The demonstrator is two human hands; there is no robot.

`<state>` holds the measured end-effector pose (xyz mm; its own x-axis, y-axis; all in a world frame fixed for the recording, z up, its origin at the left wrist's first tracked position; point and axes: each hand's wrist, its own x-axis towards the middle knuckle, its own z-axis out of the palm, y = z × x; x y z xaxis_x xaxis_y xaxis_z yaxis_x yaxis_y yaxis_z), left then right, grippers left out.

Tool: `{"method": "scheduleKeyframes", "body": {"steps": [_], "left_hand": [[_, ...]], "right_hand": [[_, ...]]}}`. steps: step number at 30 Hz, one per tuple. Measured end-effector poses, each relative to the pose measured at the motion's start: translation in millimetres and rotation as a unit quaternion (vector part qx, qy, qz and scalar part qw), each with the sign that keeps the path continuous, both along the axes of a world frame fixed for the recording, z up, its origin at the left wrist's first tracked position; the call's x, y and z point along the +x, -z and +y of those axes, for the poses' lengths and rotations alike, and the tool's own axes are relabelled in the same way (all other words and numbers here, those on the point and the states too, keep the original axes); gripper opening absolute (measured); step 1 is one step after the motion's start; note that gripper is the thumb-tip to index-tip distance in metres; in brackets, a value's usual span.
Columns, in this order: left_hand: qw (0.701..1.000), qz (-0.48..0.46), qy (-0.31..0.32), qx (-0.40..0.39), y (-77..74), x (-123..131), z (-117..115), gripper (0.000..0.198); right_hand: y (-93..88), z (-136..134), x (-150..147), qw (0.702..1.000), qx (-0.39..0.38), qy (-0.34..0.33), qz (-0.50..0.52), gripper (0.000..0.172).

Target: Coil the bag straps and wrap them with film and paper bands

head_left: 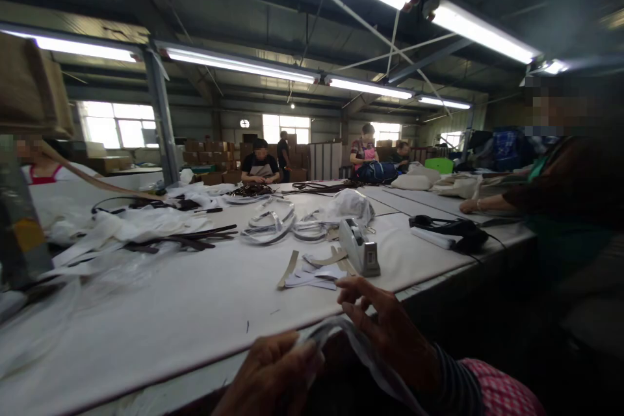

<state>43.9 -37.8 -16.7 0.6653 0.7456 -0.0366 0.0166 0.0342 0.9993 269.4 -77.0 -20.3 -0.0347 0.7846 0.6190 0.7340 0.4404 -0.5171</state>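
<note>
At the table's near edge my left hand is closed, with thumb and fingers pinching a long strip wrapped in whitish plastic. The strip arches up from that pinch and hangs down to the right, past the palm side of my right hand. The fingers of my right hand are stretched out and apart. They point toward a white tape dispenser on the table. What lies inside the plastic wrap is hard to make out. Beside the dispenser are pale paper pieces and curved beige strips.
Looped plastic-wrapped straps lie mid-table, and dark straps with crumpled plastic cover the left. A black object sits at the right edge. A co-worker's hand rests on the table at right; a metal post stands at left.
</note>
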Motion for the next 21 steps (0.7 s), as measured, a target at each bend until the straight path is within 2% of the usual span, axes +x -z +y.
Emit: {"method": "scheduleKeyframes", "body": {"steps": [2,4,7,9,11,13,15,17,19,21], "left_hand": [[0.998,-0.044,0.026,-0.034,-18.2,5.0,7.2,0.047],[0.992,-0.093,0.031,-0.075,-36.1,12.1,9.0,0.045],[0.982,-0.147,0.000,-0.120,-65.5,21.6,2.8,0.035],[0.977,-0.189,-0.018,-0.099,-85.8,23.6,-0.7,0.030],[0.969,-0.242,-0.025,-0.050,-102.6,21.7,1.7,0.029],[0.953,-0.298,-0.054,0.010,-111.5,18.1,11.1,0.026],[0.937,-0.315,-0.112,0.098,-109.2,16.4,25.6,0.024],[0.924,-0.266,-0.176,0.210,-95.0,18.6,41.9,0.025],[0.905,-0.157,-0.220,0.329,-72.1,23.6,57.3,0.026],[0.855,-0.037,-0.241,0.458,-46.4,27.9,69.5,0.024]], "right_hand": [[-2.5,-2.1,-15.3,0.998,0.054,-0.032,-0.021,0.039],[-4.4,3.5,-30.6,0.992,0.106,-0.033,-0.062,0.048],[-6.2,26.8,-46.4,0.980,0.185,-0.014,-0.068,0.035],[-4.4,42.7,-51.3,0.977,0.209,0.000,-0.031,0.031],[1.0,50.2,-53.4,0.986,0.163,-0.004,0.020,0.035],[9.1,46.7,-53.6,0.993,0.025,-0.070,0.092,0.039],[16.8,35.0,-51.5,0.958,-0.142,-0.178,0.171,0.041],[20.2,20.4,-46.8,0.901,-0.255,-0.255,0.242,0.047],[17.1,7.8,-39.9,0.859,-0.318,-0.282,0.286,0.050],[7.5,-0.2,-31.3,0.834,-0.366,-0.276,0.306,0.052]]}}
